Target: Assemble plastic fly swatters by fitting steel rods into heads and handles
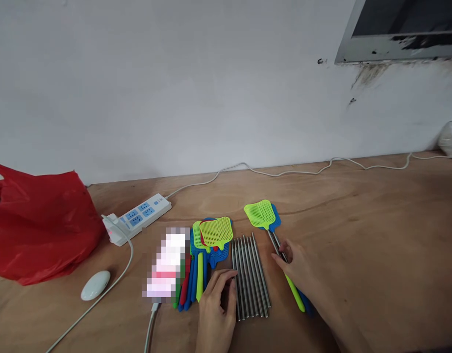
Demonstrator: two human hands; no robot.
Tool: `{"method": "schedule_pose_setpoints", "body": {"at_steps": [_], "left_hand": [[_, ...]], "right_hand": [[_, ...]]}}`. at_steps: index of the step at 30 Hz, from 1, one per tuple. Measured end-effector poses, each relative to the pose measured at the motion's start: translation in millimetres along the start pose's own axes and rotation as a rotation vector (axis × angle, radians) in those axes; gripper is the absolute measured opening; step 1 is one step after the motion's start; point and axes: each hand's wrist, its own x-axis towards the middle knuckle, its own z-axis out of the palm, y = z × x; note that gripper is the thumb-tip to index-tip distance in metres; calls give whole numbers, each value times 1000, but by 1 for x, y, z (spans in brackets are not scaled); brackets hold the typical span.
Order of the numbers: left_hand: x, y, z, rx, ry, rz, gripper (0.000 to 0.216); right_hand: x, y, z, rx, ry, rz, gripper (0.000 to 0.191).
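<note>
On the wooden table lies a row of several metal rods, side by side. My left hand rests at their left edge, fingers curled against the nearest rod. My right hand pinches the metal shaft of an assembled fly swatter with a green head and green handle; a blue one lies under it. Left of the rods sits a pile of swatter heads and coloured plastic handles.
A red plastic bag fills the left side. A white power strip with its cable, and a white oval object, lie near it. A blurred packet sits beside the handles. A white wall stands behind.
</note>
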Motion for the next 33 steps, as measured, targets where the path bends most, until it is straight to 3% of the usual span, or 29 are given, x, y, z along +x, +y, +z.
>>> {"method": "schedule_pose_setpoints", "body": {"at_steps": [8,20,26,33], "left_hand": [[2,-3,2,-14,24,19,22],[2,-5,3,-48,30,10,23],[1,-5,3,-59,11,-21,22],[-1,2,-1,-97,34,-15,24]], "right_hand": [[-4,-10,1,14,-8,36,18],[-13,-26,-13,455,40,120,15],[-16,-37,-15,809,-182,218,37],[-16,-51,-11,1027,-98,383,47]]}}
